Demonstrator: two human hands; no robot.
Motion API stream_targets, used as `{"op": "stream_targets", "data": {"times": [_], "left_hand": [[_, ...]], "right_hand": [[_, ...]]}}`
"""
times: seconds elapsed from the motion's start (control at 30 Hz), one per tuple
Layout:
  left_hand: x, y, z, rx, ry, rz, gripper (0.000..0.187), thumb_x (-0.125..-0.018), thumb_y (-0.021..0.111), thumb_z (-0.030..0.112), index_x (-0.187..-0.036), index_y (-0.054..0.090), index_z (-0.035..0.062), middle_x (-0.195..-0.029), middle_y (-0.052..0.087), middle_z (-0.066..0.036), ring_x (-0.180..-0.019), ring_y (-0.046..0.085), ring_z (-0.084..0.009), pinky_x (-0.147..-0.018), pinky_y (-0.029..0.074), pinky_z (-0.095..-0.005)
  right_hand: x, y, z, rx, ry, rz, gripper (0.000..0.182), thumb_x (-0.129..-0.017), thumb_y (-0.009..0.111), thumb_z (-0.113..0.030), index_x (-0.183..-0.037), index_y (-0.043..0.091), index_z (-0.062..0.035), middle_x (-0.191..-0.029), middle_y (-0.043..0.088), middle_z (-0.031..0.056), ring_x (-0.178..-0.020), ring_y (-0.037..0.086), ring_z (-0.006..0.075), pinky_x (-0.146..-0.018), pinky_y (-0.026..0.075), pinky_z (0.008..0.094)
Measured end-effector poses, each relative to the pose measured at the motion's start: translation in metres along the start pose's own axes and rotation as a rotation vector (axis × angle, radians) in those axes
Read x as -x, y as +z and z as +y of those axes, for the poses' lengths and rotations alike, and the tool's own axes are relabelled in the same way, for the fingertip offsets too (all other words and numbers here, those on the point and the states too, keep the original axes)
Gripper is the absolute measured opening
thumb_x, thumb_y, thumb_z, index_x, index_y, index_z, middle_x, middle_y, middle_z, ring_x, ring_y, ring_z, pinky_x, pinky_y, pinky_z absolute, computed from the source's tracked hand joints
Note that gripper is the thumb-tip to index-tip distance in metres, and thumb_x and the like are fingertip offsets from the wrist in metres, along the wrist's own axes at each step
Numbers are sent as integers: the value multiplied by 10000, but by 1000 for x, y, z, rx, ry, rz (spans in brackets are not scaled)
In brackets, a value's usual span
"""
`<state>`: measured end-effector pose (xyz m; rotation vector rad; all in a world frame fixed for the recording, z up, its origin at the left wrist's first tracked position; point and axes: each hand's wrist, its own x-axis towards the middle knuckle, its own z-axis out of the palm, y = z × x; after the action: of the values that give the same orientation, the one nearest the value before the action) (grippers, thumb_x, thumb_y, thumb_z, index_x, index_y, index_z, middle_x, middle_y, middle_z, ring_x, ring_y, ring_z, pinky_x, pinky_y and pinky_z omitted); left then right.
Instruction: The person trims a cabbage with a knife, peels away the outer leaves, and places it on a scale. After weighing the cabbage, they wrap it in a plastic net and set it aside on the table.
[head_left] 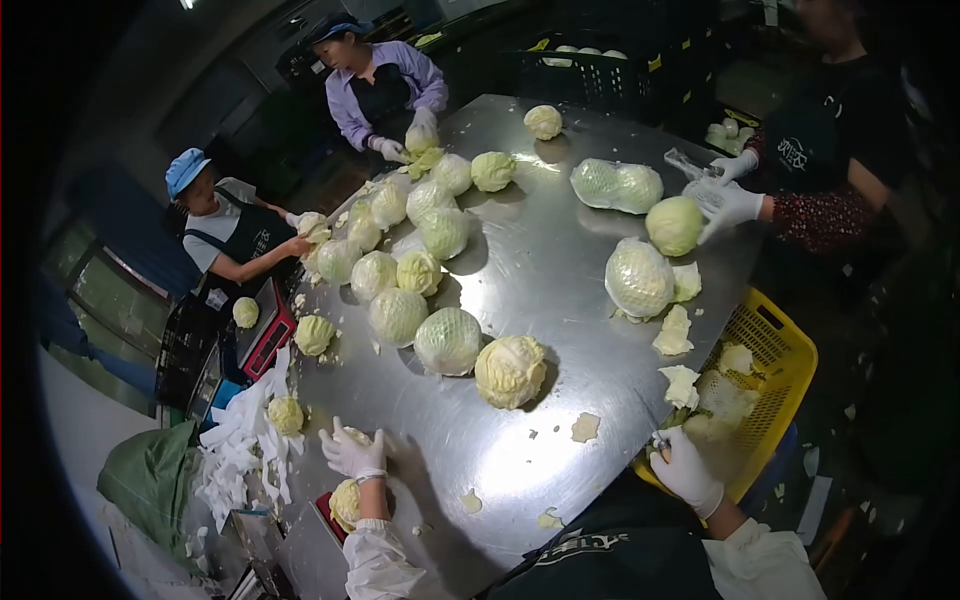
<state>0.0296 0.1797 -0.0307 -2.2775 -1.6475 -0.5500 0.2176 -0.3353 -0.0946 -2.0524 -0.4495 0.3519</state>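
My left hand, in a white glove, curves its spread fingers over a pale cabbage at the table's near left edge; the hand covers most of it. Below that wrist, another cabbage sits by a red-edged device. My right hand, also gloved, is closed beside the yellow crate. A small dark end shows at its fingers, but I cannot tell what it is. Nearest on the metal table are a bare cabbage and a net-wrapped cabbage.
Several wrapped cabbages form a cluster on the left. Two people work at the far left, and a person at the right holds clear film near a cabbage. Loose leaves lie along the right edge. White netting is heaped at left.
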Motion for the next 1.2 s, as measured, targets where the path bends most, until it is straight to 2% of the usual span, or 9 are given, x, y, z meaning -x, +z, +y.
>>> {"op": "stream_targets", "data": {"times": [0.1,0.2,0.33,0.5,0.67,0.8,0.87,1.1,1.2], "left_hand": [[17,2,52,548,535,-121,1040,-592,885,430,-1475,430,124,-1489,359,-269,-1379,345,-441,-1136,307,-543],[52,-43,132,512,967,-281,1133,-545,922,473,-1500,415,131,-1517,332,-283,-1391,315,-480,-1150,287,-584],[64,-15,196,583,1086,-328,1233,-517,953,397,-1531,319,94,-1498,330,-305,-1385,322,-493,-1160,307,-543],[86,-12,204,730,937,-286,1152,-544,943,351,-1498,348,100,-1476,368,-265,-1372,355,-468,-1138,347,-522],[121,-25,162,1273,537,-909,1150,-551,943,376,-1453,347,-17,-1341,476,-266,-1246,505,-393,-1065,434,-489],[156,-97,149,1176,359,-1140,1145,-512,961,376,-1416,388,-33,-1199,547,-212,-1123,573,-351,-993,479,-457],[167,-103,148,754,726,-786,1097,-516,952,426,-1369,447,-45,-1127,540,-202,-1054,577,-361,-947,491,-449],[192,-101,160,857,631,-664,985,-538,924,383,-1303,479,-50,-1150,504,-217,-1056,539,-376,-947,471,-442],[197,-92,160,903,692,-593,970,-555,915,361,-1305,463,-56,-1149,500,-215,-1062,533,-378,-956,460,-440]], "right_hand": [[3,13,12,27,-93,11,376,-830,638,-32,-1173,501,42,-1006,583,237,-897,611,379,-813,501,444],[3,18,-3,-9,-69,-35,373,-849,628,-37,-1197,511,33,-1024,594,228,-937,619,341,-855,495,414],[6,18,-14,-27,-72,-63,401,-863,616,-48,-1241,510,33,-942,604,221,-860,629,335,-814,507,407],[18,17,-6,21,-83,-51,386,-896,603,-65,-1257,505,30,-888,614,198,-793,632,314,-762,512,396],[21,14,-34,-74,-133,-75,404,-944,605,-117,-1305,479,15,-912,631,191,-764,650,297,-699,511,386],[12,17,-73,-64,-50,-337,435,-964,559,-164,-1357,449,-14,-1138,627,265,-915,667,419,-785,538,473],[15,38,-63,-51,-140,-305,447,-961,545,-157,-1364,426,-7,-1127,620,279,-883,667,439,-771,547,494],[25,42,-71,9,-97,-381,460,-943,575,-144,-1345,430,27,-1155,593,292,-934,660,439,-821,549,480],[27,40,-75,248,-245,-305,360,-944,538,-130,-1222,450,81,-985,603,268,-805,695,392,-637,577,452]]}}
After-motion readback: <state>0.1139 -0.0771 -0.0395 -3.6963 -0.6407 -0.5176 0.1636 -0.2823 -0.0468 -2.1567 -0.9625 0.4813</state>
